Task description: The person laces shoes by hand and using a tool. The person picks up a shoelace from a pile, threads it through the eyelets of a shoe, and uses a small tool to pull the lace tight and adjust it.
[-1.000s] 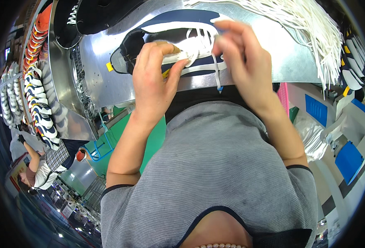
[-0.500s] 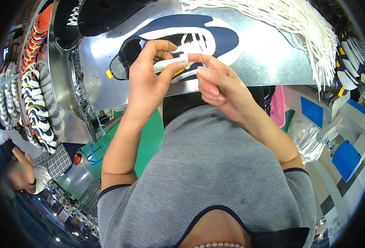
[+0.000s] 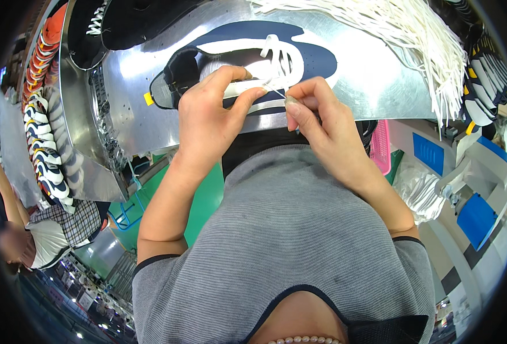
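Navy shoe [image 3: 299, 54] lies crosswise, toe right; both hands' grips pinch its white lace [image 3: 273, 86].

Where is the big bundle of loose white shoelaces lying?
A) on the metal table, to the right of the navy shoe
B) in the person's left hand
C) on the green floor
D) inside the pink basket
A: the bundle of white shoelaces spreads over the metal table, right of the navy shoe.
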